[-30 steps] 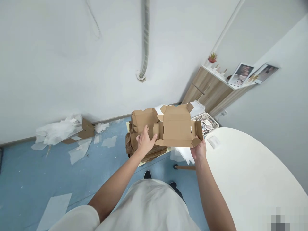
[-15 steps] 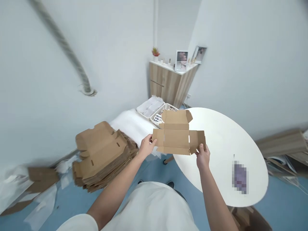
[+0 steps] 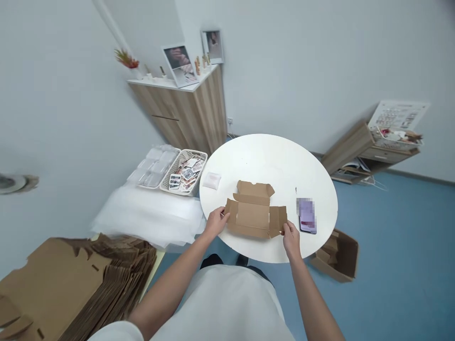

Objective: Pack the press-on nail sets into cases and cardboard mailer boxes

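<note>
A brown unfolded cardboard box (image 3: 253, 215) is held over the near part of the white round table (image 3: 270, 156), its side flaps partly bent up. My left hand (image 3: 216, 222) pinches the left side flap. The outer end of the right side flap is gripped by my right hand (image 3: 291, 238). A small pale packet (image 3: 212, 180) lies on the table at the left edge. To the right of the box lies a phone (image 3: 307, 218) with a purple screen, partly blurred out.
Left of the table are a white basket (image 3: 164, 183) of printed cards, clear plastic cases (image 3: 153, 166), white wrapping sheets (image 3: 149, 213) and a stack of flat cardboard boxes (image 3: 60, 279). An open carton (image 3: 350, 255) stands on the floor at right. Behind is a wooden cabinet (image 3: 209, 109).
My view has turned right. The unfolded box has come over the table in both hands, and its side flaps are more bent up than before.
</note>
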`<state>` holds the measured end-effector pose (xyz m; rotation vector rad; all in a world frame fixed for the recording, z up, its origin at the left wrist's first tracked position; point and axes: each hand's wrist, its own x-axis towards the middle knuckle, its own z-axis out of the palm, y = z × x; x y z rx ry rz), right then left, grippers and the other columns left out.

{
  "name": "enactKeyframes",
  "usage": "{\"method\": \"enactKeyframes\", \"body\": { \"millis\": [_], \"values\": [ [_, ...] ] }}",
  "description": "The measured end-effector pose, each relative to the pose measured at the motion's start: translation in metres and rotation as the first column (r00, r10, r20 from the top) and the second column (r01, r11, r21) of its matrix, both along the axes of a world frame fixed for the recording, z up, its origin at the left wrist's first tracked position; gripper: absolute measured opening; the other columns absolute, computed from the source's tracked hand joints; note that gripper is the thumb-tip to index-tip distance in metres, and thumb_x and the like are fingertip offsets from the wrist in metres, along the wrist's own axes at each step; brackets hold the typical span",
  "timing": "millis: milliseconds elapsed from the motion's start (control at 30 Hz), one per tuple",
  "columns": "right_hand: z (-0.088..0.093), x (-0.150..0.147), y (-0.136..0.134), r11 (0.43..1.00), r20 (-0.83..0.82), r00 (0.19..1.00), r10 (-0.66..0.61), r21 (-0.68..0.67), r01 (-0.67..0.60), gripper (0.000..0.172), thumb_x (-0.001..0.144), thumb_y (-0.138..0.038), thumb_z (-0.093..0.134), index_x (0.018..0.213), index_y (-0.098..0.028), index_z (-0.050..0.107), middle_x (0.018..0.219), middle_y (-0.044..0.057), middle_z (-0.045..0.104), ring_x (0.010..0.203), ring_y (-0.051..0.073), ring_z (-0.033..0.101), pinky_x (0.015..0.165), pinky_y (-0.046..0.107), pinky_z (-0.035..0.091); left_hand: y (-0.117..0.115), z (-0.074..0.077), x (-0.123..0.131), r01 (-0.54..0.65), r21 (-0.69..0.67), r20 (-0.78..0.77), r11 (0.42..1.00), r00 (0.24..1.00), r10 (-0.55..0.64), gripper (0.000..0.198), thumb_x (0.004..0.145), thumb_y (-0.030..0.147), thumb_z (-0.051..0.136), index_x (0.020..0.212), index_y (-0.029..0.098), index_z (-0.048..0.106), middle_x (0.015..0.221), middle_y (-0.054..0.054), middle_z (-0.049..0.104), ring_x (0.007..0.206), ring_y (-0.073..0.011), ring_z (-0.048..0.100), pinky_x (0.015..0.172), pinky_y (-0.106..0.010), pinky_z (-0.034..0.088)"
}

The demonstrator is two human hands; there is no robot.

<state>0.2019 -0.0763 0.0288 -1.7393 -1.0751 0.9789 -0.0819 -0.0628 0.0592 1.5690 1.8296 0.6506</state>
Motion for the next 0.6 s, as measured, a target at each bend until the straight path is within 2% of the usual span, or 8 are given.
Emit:
{"method": "enactKeyframes", "body": {
  "millis": [167, 367, 533, 600],
  "values": [
    [-0.018, 0.009, -0.012, 0.990, -0.071, 0.997, -0.045, -0.134, 0.035, 0.039, 0.073, -0.040, 0.043, 0.100, -0.016, 0.060, 0.079, 0.005, 0.061, 0.059, 0.014, 0.050, 0.054, 0.026, 0.041, 0.015, -0.023, 0.012, 0.079, -0.096, 0.052, 0.992, 0.996, -0.074, 0.021, 0.076, 0.032, 0.044, 0.084, 0.018, 0.058, 0.075, -0.002, 0.061, 0.062, -0.0134, 0.055, 0.060, -0.025, 0.042],
    [-0.034, 0.006, -0.015, 0.989, -0.055, 0.995, -0.087, -0.126, 0.080, 0.045, 0.072, -0.038, 0.047, 0.111, -0.019, 0.055, 0.108, 0.009, 0.059, 0.082, 0.019, 0.057, 0.071, 0.033, 0.045, 0.033, -0.045, 0.012, 0.133, -0.162, 0.169, 0.978, 0.980, -0.105, 0.023, 0.077, 0.030, 0.043, 0.090, 0.017, 0.057, 0.083, -0.004, 0.062, 0.068, -0.0149, 0.058, 0.065, -0.027, 0.045],
    [-0.035, -0.003, -0.010, 0.988, 0.043, 0.996, -0.073, -0.132, 0.078, 0.045, 0.073, -0.037, 0.045, 0.113, -0.019, 0.053, 0.105, 0.009, 0.060, 0.084, 0.020, 0.058, 0.073, 0.035, 0.046, 0.049, -0.055, 0.006, 0.184, -0.154, 0.153, 0.971, 0.975, -0.161, 0.030, 0.078, 0.028, 0.042, 0.103, 0.017, 0.053, 0.088, -0.005, 0.061, 0.068, -0.0144, 0.058, 0.067, -0.028, 0.046],
    [-0.033, -0.007, -0.010, 0.982, 0.151, 0.984, -0.090, -0.149, 0.113, 0.048, 0.072, -0.037, 0.046, 0.117, -0.019, 0.049, 0.106, 0.009, 0.058, 0.089, 0.021, 0.056, 0.075, 0.035, 0.045, 0.051, -0.058, 0.003, 0.163, -0.084, 0.081, 0.983, 0.984, -0.157, 0.038, 0.077, 0.029, 0.045, 0.112, 0.015, 0.047, 0.098, -0.008, 0.058, 0.078, -0.0169, 0.058, 0.072, -0.030, 0.045]
  ]
}}
